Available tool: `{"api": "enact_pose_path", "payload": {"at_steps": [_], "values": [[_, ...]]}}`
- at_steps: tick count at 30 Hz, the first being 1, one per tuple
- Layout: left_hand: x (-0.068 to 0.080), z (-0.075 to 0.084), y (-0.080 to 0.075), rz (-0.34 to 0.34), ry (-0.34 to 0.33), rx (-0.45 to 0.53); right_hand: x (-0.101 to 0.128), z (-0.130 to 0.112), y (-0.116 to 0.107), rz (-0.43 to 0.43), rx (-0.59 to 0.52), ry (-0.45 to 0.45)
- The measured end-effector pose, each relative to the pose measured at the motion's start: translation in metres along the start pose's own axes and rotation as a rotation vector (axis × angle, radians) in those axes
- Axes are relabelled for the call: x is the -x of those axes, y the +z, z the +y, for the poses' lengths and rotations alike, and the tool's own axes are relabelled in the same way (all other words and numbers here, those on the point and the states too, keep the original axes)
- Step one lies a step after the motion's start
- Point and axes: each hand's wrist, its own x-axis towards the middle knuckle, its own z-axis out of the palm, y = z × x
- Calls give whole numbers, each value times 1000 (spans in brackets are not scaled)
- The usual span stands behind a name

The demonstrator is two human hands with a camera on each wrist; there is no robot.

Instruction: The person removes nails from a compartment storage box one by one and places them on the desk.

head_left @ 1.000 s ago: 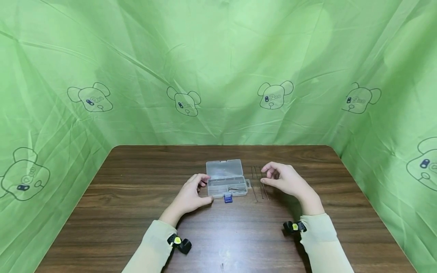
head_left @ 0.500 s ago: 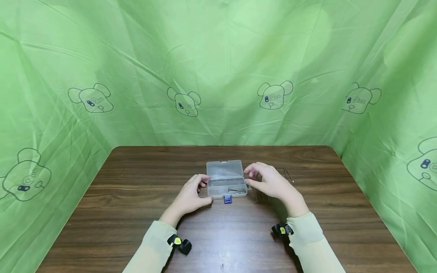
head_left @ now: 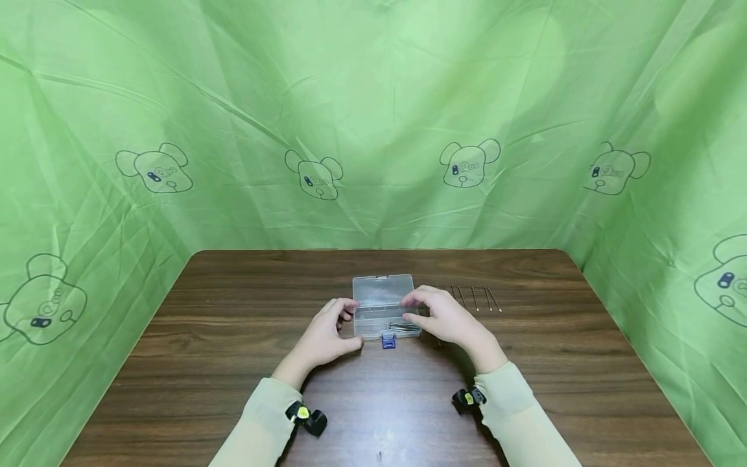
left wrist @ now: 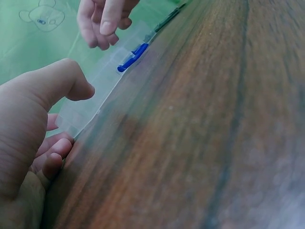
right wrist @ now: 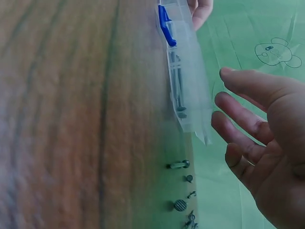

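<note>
A clear plastic box (head_left: 370, 314) lies with its lid (head_left: 382, 290) raised at the back and a blue latch (head_left: 388, 342) at the front. Several metal nails (head_left: 403, 327) rest in its front compartment, also seen through the wall in the right wrist view. My left hand (head_left: 323, 334) holds the box's left end, thumb at the front corner, fingertips low on the end wall. Over the box's right end hovers my right hand (head_left: 446, 316), its thumb and fingers (right wrist: 237, 124) apart, with nothing seen between them.
More nails (head_left: 475, 299) lie in a loose row on the wooden table (head_left: 262, 292), right of the box and partly behind my right hand. A green cloth (head_left: 373, 117) with printed bear faces encloses the table at the back and sides.
My right hand has moved left, from over the nails to the box's right end, uncovering several nails on the table. My left hand keeps its place at the box.
</note>
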Motion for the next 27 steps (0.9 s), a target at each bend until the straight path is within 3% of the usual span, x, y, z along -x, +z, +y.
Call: {"api": "enact_pose_path", "payload": {"at_steps": [15, 27], "values": [[0, 3, 0, -17, -13, 13, -3, -2, 5, -69, 112, -65], [1, 4, -2, -31, -36, 16, -5, 0, 10, -62, 138, -48]]}}
